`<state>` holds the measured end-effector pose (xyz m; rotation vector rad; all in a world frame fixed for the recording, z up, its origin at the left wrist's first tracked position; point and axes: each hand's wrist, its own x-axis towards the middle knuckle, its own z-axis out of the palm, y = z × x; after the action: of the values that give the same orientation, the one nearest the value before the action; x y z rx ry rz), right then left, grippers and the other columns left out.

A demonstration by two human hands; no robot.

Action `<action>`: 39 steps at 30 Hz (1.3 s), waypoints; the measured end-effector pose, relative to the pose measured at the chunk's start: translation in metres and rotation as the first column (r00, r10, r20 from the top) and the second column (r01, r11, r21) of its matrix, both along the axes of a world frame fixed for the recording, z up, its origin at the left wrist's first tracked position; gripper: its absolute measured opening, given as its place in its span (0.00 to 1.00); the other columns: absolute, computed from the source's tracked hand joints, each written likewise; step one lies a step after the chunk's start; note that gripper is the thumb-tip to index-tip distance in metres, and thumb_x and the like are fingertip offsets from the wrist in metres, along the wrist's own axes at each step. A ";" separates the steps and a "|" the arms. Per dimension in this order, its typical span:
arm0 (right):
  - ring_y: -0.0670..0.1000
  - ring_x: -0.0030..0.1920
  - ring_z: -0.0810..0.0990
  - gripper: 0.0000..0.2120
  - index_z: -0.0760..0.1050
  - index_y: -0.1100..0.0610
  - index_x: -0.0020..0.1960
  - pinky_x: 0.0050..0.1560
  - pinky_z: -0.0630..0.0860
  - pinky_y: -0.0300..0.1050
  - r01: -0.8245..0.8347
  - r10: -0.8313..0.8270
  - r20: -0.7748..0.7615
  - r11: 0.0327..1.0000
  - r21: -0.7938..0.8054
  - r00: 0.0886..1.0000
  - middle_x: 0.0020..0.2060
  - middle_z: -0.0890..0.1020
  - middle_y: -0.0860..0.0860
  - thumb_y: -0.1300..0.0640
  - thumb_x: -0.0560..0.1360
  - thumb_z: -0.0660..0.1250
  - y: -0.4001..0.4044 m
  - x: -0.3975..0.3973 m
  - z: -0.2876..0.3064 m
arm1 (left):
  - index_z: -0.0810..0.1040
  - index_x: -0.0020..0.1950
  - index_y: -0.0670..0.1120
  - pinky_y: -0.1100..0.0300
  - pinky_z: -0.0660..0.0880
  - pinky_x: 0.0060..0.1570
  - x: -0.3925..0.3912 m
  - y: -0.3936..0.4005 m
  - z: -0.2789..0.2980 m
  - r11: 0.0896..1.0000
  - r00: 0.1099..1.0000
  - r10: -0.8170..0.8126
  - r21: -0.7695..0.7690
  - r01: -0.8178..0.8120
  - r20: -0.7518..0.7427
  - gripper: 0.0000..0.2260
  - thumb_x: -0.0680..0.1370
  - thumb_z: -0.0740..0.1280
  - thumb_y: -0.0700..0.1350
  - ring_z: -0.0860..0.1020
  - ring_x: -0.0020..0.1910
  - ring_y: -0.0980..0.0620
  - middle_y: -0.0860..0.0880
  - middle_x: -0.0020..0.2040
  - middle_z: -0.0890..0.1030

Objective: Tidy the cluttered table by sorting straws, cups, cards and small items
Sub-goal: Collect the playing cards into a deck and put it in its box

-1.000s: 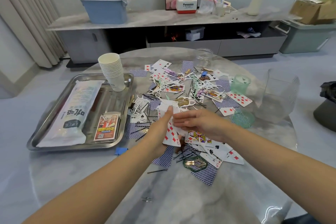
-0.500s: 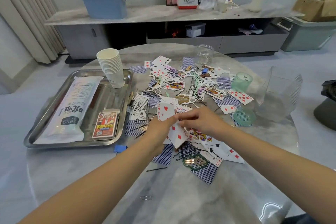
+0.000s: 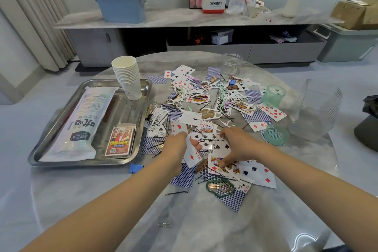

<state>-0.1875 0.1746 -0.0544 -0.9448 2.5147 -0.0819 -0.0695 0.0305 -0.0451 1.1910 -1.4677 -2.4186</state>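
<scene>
The left hand [image 3: 178,147] pinches a small fan of playing cards [image 3: 189,149] above the tabletop [image 3: 122,200], while the right hand [image 3: 238,145], the nearer one, presses curled fingers [image 3: 224,162] onto the face card [image 3: 222,164] lying directly beneath them, just right of the fan.

Playing cards [image 3: 271,112] lie scattered face up and face down at frame centre, mixed with hairpins [image 3: 177,192]. White paper cups [image 3: 127,75] stand stacked upright, upper left.
</scene>
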 end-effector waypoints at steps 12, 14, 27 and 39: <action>0.49 0.35 0.73 0.05 0.76 0.58 0.41 0.33 0.67 0.41 0.475 -0.305 0.429 0.795 -0.376 0.850 0.35 0.76 0.51 0.60 0.72 0.72 0.007 -0.010 0.028 | 0.68 0.68 0.41 0.53 0.78 0.43 0.001 0.001 0.001 0.999 0.999 -0.038 -0.011 0.038 -0.006 0.15 0.82 0.56 0.43 0.81 0.39 0.46 0.43 0.42 0.81; 0.51 0.38 0.76 0.05 0.76 0.55 0.40 0.34 0.69 0.40 0.536 -0.313 0.485 0.722 -0.438 0.817 0.38 0.78 0.52 0.60 0.73 0.71 0.004 -0.010 0.037 | 0.70 0.66 0.41 0.52 0.77 0.47 0.000 -0.001 0.003 0.999 0.999 -0.031 -0.023 0.031 -0.023 0.14 0.82 0.58 0.43 0.81 0.39 0.46 0.43 0.40 0.80; 0.53 0.45 0.80 0.14 0.75 0.62 0.61 0.42 0.77 0.42 0.738 -0.071 0.785 0.400 -0.543 0.615 0.49 0.81 0.56 0.67 0.76 0.64 -0.027 0.022 0.056 | 0.78 0.55 0.45 0.58 0.81 0.40 0.004 -0.016 0.034 0.943 0.935 -0.307 -0.190 0.274 -0.177 0.23 0.67 0.73 0.58 0.83 0.43 0.51 0.47 0.44 0.85; 0.49 0.60 0.74 0.20 0.74 0.49 0.65 0.57 0.72 0.44 0.084 -0.067 0.079 0.969 -0.231 0.995 0.62 0.76 0.50 0.63 0.74 0.66 0.002 0.013 0.028 | 0.69 0.64 0.43 0.47 0.79 0.46 -0.001 -0.010 0.019 0.985 0.992 -0.041 0.162 0.060 -0.119 0.14 0.81 0.51 0.36 0.81 0.45 0.43 0.38 0.48 0.81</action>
<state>-0.1744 0.1771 -0.0263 -0.9167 2.5134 -0.4371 -0.0708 0.0208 -0.0260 1.0329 -1.3023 -2.6391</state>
